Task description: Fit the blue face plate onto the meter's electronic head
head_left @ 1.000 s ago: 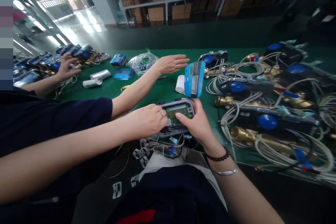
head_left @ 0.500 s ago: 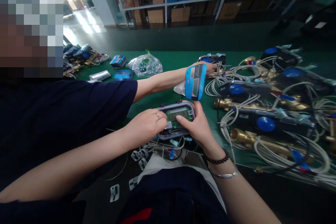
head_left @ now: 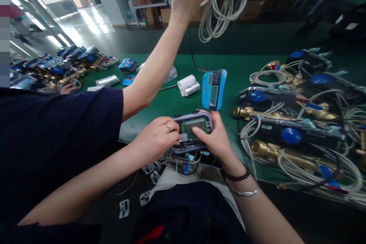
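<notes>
Over the near edge of the green desk [head_left: 171, 106], the work appeared to be partway along. The meter housing [head_left: 192, 147] lay open, held just above the person's lap. The right hand [head_left: 219, 137] gripped it, fingers behind the rim and thumb across its face; the left hand [head_left: 160, 132] had its fingers curled closely into the left end, and whether they pinched anything could not be told. The blue faceplate [head_left: 214, 89] stood outside, just beyond the right fingers, so the front looked uncovered, though the circuit board [head_left: 194, 136] sat inside.

The desk was smooth and faintly glossy. To the right, brass pipe meters [head_left: 270, 148] joined threaded golden metal to black casings, with pale, rubbery cables [head_left: 244, 136] looped around them. The housing was a rounded rectangle of dark plastic with a paler, shiny rim. The faceplate was thin and round-cornered, with rectangular windows; the LCD [head_left: 192, 125] was flat, the white label [head_left: 183, 137] small and plain.
</notes>
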`<move>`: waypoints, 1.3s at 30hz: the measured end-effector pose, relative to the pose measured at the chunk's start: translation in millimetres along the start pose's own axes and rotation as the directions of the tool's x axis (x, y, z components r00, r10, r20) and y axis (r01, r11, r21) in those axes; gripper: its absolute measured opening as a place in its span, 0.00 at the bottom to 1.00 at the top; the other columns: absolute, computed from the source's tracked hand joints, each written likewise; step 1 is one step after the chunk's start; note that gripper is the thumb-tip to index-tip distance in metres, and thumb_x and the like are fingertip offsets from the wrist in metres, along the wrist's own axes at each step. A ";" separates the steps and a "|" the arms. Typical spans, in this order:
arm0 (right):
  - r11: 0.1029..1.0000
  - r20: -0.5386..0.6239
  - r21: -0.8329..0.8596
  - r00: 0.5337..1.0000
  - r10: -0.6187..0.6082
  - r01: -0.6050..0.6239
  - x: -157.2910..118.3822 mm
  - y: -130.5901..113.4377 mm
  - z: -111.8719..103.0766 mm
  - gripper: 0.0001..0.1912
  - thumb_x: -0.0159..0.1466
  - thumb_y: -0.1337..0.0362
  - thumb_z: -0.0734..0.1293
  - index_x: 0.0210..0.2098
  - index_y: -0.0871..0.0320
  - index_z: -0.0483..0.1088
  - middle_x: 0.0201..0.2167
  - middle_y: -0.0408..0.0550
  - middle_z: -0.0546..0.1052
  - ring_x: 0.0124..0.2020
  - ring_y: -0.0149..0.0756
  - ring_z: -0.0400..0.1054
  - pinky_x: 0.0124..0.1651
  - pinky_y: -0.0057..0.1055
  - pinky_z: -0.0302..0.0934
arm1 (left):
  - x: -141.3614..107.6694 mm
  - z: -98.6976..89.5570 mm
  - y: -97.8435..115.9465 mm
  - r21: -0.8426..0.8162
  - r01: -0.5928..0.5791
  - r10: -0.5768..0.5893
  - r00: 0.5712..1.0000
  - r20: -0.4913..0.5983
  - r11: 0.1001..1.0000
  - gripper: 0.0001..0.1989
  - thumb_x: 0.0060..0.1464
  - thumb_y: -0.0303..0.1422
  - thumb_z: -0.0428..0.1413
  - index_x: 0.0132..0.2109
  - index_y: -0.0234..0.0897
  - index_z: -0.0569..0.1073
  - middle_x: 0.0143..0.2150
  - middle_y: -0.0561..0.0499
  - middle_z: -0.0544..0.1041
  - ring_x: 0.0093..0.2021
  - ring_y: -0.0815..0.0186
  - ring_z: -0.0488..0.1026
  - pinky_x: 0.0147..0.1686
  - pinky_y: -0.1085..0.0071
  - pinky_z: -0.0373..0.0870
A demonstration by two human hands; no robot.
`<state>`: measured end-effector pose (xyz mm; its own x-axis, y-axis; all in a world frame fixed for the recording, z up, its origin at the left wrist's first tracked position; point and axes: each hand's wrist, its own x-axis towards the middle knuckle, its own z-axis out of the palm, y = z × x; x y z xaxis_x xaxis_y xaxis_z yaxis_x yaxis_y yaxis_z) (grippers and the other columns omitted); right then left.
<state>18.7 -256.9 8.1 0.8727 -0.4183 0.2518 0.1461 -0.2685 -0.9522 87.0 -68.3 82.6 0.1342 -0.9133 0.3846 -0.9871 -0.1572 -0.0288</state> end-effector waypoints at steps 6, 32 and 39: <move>1.000 -0.006 0.002 1.000 -0.002 0.002 1.8 -2.6 1.2 0.29 0.51 0.57 0.70 0.50 0.57 0.63 0.48 0.51 0.73 0.48 0.43 0.68 0.50 0.39 0.64 | 0.9 14.2 5.4 0.163 -0.049 0.062 0.995 -0.079 0.985 0.09 0.60 0.22 0.47 0.35 0.30 0.70 0.35 0.45 0.75 0.38 0.64 0.71 0.42 0.67 0.71; 1.000 -0.382 -0.005 0.924 -0.022 0.021 10.6 -18.3 -23.2 0.18 0.59 0.53 0.68 0.46 0.55 0.69 0.47 0.53 0.74 0.48 0.46 0.67 0.55 0.49 0.59 | 40.8 17.9 49.2 -0.203 0.009 -0.069 0.954 -0.291 0.979 0.23 0.59 0.52 0.47 0.55 0.46 0.72 0.60 0.44 0.68 0.62 0.57 0.62 0.57 0.58 0.65; 0.942 -0.469 0.334 0.870 0.149 0.019 85.8 -23.6 -27.4 0.22 0.48 0.44 0.73 0.23 0.57 0.70 0.22 0.42 0.69 0.26 0.33 0.60 0.33 0.32 0.57 | 76.4 44.1 -92.3 -0.369 0.833 -0.859 0.490 0.150 0.412 0.25 0.61 0.47 0.46 0.32 0.33 0.78 0.26 0.46 0.75 0.30 0.60 0.72 0.31 0.67 0.62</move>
<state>77.4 -310.3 56.9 0.5627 -0.8112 0.1588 0.3100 0.0291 -0.9503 192.1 -140.2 73.9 0.9263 -0.3693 0.0750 -0.3266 -0.6874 0.6487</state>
